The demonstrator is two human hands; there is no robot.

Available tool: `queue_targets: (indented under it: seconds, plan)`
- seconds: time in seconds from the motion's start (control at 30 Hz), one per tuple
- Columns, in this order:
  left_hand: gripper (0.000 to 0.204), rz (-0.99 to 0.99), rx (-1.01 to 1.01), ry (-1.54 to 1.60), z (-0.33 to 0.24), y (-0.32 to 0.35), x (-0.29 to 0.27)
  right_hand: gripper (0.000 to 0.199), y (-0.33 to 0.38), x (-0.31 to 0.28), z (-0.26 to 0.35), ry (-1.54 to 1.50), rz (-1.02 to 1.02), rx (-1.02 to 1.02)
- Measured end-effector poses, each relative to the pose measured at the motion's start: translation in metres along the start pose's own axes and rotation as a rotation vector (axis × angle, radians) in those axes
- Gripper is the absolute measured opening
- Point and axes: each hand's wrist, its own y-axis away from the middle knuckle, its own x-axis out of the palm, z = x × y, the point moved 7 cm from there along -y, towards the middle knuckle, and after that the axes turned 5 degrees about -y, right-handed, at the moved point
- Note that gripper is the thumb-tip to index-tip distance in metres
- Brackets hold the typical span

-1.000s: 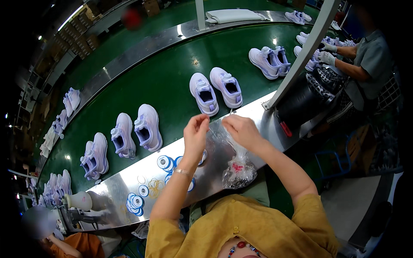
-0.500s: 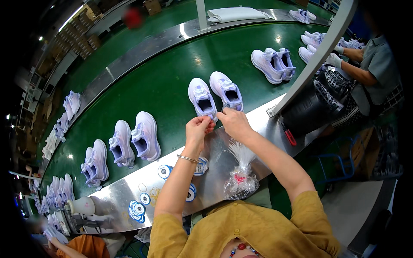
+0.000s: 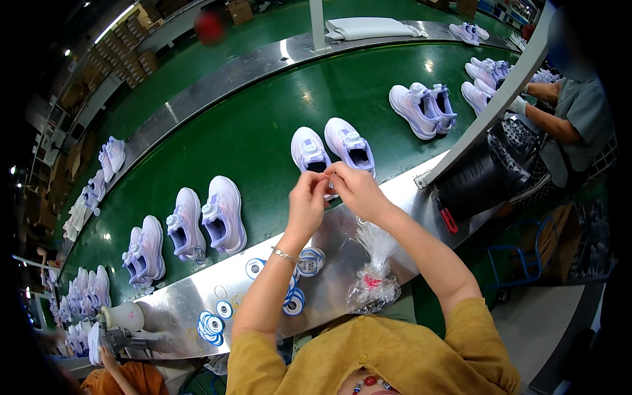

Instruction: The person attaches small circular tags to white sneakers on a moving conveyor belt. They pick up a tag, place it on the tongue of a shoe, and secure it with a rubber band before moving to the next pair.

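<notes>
My left hand and my right hand meet fingertip to fingertip, both pinched closed. Whatever lies between the fingers is too small or hidden to name. Just beyond them, on the green belt, stands a pair of pale lilac-white sneakers, toes pointing away. The left sneaker has its heel partly covered by my hands; the right sneaker is behind my right hand. Below my wrists, on the metal ledge, lie round blue-and-white tags and a plastic bag with a bundle of clear thin strands.
More sneaker pairs stand along the belt to left and right. A slanted white post rises at the right, with a red-handled tool by its foot. Co-workers sit at the right and lower left. A pale cone-shaped spool stands at the ledge's left end.
My right hand has come away from the right sneaker's heel and its fingertips now meet those of my left. The view has shifted slightly. At lower left, the co-worker's hand holds a white item higher.
</notes>
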Motion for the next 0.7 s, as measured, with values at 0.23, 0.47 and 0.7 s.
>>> queue_targets:
  seconds: [0.23,0.47,0.7]
  plan:
    - [0.006,0.032,-0.148,0.145,0.031,-0.004,-0.004,0.013,-0.002,0.005,-0.041,-0.613,-0.034,0.519]
    - [0.006,0.028,-0.183,0.161,0.030,-0.006,-0.002,0.015,-0.002,0.013,-0.051,-0.718,0.011,0.542]
    - [0.008,-0.151,-0.205,0.170,0.032,-0.002,-0.030,0.009,-0.004,0.023,-0.049,-0.676,-0.057,0.418]
